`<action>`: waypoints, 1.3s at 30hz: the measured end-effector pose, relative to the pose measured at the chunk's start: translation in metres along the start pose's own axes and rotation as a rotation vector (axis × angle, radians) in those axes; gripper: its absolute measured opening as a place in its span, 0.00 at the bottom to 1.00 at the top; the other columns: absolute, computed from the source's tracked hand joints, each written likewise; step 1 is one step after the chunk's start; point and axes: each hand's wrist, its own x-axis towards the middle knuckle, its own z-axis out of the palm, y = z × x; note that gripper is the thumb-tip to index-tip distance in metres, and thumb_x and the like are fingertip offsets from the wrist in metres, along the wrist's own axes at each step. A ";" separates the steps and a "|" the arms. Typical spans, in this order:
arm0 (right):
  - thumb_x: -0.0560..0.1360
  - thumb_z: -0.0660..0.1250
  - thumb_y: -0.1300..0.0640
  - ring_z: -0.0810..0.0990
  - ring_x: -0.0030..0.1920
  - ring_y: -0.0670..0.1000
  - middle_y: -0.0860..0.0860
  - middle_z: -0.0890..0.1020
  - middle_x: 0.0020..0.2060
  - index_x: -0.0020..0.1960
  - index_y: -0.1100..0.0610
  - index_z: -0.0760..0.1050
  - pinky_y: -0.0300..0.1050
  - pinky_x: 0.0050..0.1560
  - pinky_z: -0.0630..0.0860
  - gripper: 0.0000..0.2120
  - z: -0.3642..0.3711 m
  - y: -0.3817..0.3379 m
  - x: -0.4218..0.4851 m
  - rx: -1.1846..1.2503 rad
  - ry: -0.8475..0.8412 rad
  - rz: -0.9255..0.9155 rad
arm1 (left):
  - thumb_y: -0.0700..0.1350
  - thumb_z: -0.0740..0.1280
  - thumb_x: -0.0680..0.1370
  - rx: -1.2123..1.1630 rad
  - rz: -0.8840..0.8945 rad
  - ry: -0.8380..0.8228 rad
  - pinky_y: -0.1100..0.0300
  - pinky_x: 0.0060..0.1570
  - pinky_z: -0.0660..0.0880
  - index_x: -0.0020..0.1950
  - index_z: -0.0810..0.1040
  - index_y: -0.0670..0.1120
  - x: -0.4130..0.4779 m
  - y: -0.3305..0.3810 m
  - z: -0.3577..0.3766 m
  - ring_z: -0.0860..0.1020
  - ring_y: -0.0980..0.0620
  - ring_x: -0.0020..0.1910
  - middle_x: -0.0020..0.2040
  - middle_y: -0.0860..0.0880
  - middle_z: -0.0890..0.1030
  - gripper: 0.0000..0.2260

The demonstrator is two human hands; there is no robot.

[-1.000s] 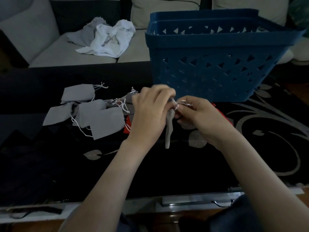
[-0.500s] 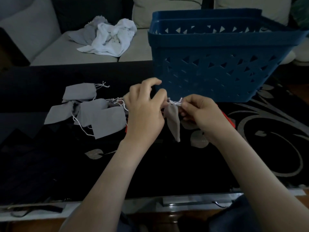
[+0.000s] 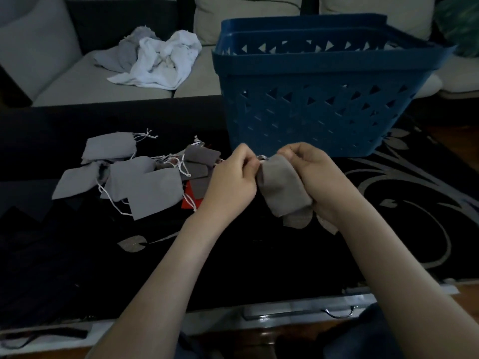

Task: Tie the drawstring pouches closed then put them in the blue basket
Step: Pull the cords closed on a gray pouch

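The left hand (image 3: 233,182) and right hand (image 3: 317,177) pinch a grey drawstring pouch (image 3: 282,189) just before the blue basket (image 3: 311,112). Loose pouches (image 3: 145,183) lie to the left, with crumpled cloths (image 3: 160,63) on the sofa (image 3: 77,85) behind.

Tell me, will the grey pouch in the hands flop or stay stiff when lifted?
Probably floppy: the pouch creases and droops where the left hand and right hand grip it. Likely light, since it looks thin and flat. Being soft cloth, it shouldn't roll or break.

Home living room, judging by pale grey cushioned sofa (image 3: 75,84), crumpled white cloth (image 3: 160,66) there, black floral-patterned table cover (image 3: 259,268).
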 end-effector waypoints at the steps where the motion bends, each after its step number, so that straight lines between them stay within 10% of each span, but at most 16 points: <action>1: 0.81 0.60 0.53 0.77 0.36 0.44 0.48 0.78 0.37 0.51 0.56 0.73 0.36 0.36 0.74 0.07 -0.002 0.001 -0.001 0.012 -0.028 0.029 | 0.40 0.60 0.80 0.030 -0.006 0.015 0.63 0.34 0.60 0.40 0.67 0.48 0.002 0.000 0.004 0.71 0.59 0.35 0.36 0.52 0.73 0.09; 8: 0.75 0.69 0.59 0.80 0.42 0.47 0.54 0.80 0.45 0.58 0.56 0.69 0.40 0.40 0.77 0.15 -0.027 0.017 0.002 -0.281 -0.091 0.087 | 0.44 0.58 0.82 0.102 -0.111 0.065 0.63 0.35 0.57 0.47 0.66 0.43 0.004 -0.001 0.024 0.69 0.53 0.39 0.39 0.51 0.71 0.06; 14: 0.74 0.67 0.66 0.76 0.41 0.50 0.52 0.76 0.39 0.48 0.55 0.70 0.46 0.43 0.74 0.09 -0.027 0.034 0.012 -0.223 0.116 -0.005 | 0.46 0.70 0.75 -0.388 -0.394 -0.089 0.64 0.44 0.73 0.57 0.67 0.47 0.000 0.004 0.033 0.77 0.58 0.48 0.51 0.52 0.76 0.16; 27: 0.72 0.62 0.65 0.70 0.53 0.61 0.61 0.75 0.52 0.56 0.64 0.70 0.47 0.52 0.63 0.13 0.018 0.036 0.009 -0.965 0.221 -0.454 | 0.38 0.60 0.79 0.657 -0.243 -0.039 0.51 0.59 0.64 0.68 0.65 0.42 -0.006 -0.009 0.013 0.65 0.41 0.65 0.66 0.41 0.68 0.17; 39: 0.76 0.64 0.55 0.66 0.63 0.56 0.53 0.70 0.62 0.64 0.56 0.67 0.49 0.60 0.65 0.18 0.091 0.040 0.006 -1.101 -0.240 -0.420 | 0.46 0.62 0.80 0.835 -0.450 -0.200 0.49 0.57 0.67 0.65 0.66 0.39 -0.024 -0.061 -0.059 0.67 0.38 0.63 0.65 0.38 0.69 0.17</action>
